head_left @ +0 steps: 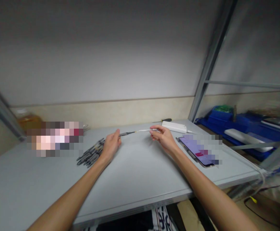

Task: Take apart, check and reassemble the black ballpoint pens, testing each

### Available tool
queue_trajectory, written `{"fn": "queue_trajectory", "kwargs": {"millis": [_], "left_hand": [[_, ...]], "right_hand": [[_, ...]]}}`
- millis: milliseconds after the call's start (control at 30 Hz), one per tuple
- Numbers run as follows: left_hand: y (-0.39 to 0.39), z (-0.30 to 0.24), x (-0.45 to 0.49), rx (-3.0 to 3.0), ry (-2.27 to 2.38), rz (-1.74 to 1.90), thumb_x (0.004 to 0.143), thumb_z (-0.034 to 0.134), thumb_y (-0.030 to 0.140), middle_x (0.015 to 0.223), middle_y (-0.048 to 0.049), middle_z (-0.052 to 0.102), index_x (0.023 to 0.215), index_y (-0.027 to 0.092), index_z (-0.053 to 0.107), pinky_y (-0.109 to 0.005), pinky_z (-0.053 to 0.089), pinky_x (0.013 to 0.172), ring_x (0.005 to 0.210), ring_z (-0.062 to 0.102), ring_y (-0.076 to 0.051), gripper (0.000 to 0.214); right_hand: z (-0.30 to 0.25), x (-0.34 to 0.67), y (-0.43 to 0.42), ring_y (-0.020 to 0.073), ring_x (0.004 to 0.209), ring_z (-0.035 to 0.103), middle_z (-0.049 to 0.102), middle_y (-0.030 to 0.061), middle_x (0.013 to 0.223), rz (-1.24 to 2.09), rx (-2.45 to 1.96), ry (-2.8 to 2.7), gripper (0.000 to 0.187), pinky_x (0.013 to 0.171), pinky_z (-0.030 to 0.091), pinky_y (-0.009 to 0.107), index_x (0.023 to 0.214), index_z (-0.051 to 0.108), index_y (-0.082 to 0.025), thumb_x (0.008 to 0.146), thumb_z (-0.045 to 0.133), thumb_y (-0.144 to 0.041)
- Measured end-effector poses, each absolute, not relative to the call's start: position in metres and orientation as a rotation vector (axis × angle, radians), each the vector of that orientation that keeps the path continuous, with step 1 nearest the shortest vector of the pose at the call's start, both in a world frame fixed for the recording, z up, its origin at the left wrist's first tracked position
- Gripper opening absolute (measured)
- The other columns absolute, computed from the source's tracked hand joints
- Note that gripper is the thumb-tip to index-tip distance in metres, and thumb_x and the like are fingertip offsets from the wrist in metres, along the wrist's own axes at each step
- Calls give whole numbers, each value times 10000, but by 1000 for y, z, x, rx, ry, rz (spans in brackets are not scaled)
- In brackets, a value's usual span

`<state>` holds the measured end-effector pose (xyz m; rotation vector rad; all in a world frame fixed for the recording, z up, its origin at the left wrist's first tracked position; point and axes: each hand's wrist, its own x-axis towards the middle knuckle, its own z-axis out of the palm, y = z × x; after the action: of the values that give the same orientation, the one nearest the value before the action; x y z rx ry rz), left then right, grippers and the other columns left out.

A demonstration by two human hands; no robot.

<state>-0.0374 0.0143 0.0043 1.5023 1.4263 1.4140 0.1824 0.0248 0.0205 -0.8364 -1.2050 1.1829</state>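
Note:
My left hand point(111, 144) is closed on the dark barrel of a pen point(126, 133) held just above the grey table point(135, 173). My right hand point(162, 136) pinches a thin white refill point(146, 130) that lines up with the pen's tip. The two parts look joined or touching at the middle. A heap of several dark pens point(90, 154) lies on the table just left of my left hand.
A phone point(197, 149) lies flat to the right of my right hand. A white adapter block point(174, 126) and a black-handled screwdriver point(164, 120) sit at the back. Blue bins point(238, 128) stand beyond the metal upright point(207, 70) on the right.

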Motion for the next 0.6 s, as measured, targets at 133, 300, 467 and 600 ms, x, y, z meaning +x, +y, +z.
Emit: {"fn": "queue_trajectory", "kwargs": {"millis": [133,300,467,600], "left_hand": [[16,4,-39,1496,1412,1447,833,331,515,366,50,312,409,193,340,-225,215,402,361,287,-74,532],[17,5,-41,1435,1390,1496,830,342,505,370,51,314,415,197,328,-222,232,404,365,298,-74,517],[18,6,-41,1380,1355,1507,821,357,505,366,53,311,423,205,315,-223,253,410,367,307,-76,501],[17,7,-40,1372,1338,1505,818,356,508,360,56,308,428,209,313,-228,255,412,364,305,-77,493]], "right_hand": [[24,183,24,112,589,535,580,-2,660,1234,-838,-1110,290,505,401,233,739,649,-164,494,771,-259],[25,185,26,100,585,533,580,-5,684,1245,-825,-1032,288,490,390,219,715,645,-168,484,785,-265],[23,194,35,95,566,508,575,-8,658,1340,-738,-844,250,491,392,224,682,626,-196,552,762,-361],[21,206,42,88,456,384,377,-57,483,1351,-604,-818,295,437,338,229,644,588,-234,668,645,-522]]}}
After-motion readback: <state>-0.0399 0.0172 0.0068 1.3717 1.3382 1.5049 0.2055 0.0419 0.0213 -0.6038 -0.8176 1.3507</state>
